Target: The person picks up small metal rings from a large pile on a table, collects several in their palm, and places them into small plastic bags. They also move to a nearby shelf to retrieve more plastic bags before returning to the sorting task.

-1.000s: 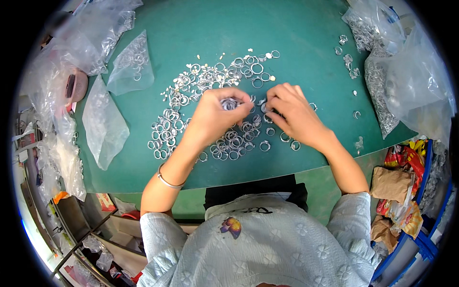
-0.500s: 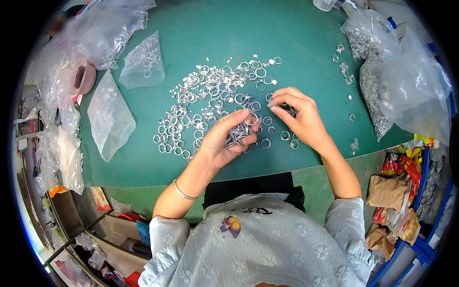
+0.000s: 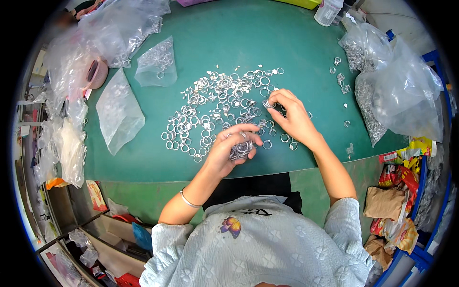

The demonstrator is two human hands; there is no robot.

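Cupped around a heap of silver rings (image 3: 240,150), my left hand (image 3: 226,149) hovers over the near part of the green table. My right hand (image 3: 292,115) is to its right, with thumb and index finger pinching a silver ring (image 3: 268,104) at the pile's right side. Many loose rings (image 3: 179,125) lie spread across the table beyond and left of my hands. Small pale flakes (image 3: 210,79) are scattered among the far part of that pile. A few rings (image 3: 289,141) rest just below my right hand.
Flat clear bags (image 3: 119,112) lie at the left, one holding rings (image 3: 158,64). Large plastic bags (image 3: 60,81) and a pink container (image 3: 97,74) crowd the left edge. Bulging ring bags (image 3: 368,103) stand right, beside stray rings (image 3: 341,81). A white cup (image 3: 328,13) is at the far right.
My left hand has drawn slightly nearer to me, its fingers closed more over the rings. My right hand has shifted slightly, still pinching at the pile's right side. The view has tilted a little.
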